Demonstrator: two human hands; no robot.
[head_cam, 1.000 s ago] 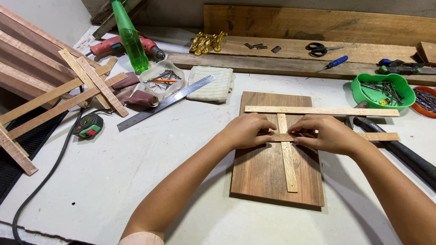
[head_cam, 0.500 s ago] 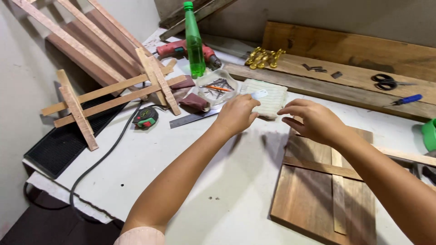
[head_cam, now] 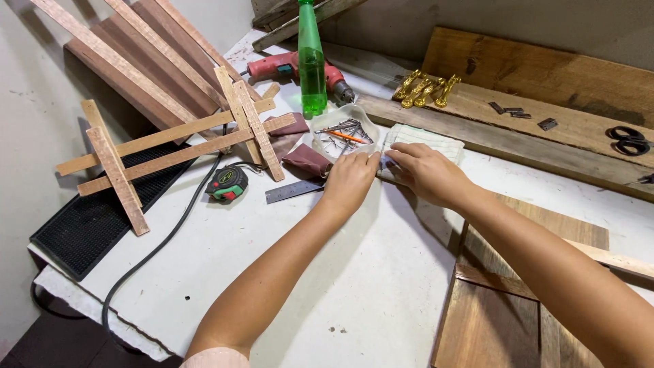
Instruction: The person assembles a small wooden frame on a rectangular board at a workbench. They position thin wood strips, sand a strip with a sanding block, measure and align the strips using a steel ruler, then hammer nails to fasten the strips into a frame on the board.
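My left hand (head_cam: 349,182) rests on the white table beside a clear plastic tray of nails (head_cam: 343,134), its fingers curled over the end of a steel ruler (head_cam: 293,191). My right hand (head_cam: 424,172) lies on the near edge of a folded pale cloth (head_cam: 425,139), fingertips pinching something small and bluish there; what it is cannot be made out. The two hands almost touch. A brown wooden board (head_cam: 504,320) with thin light strips laid across it sits under my right forearm.
A green plastic bottle (head_cam: 311,63) and a red power drill (head_cam: 283,67) stand behind the tray. Crossed wooden slats (head_cam: 170,140), a tape measure (head_cam: 227,182), a black cable and black mat are left. Gold handles (head_cam: 426,88) and scissors (head_cam: 630,140) lie on planks at the back.
Both hands left the wooden board and moved up-left to the tray and cloth. The view swung left with them, and the board slid to the lower right.
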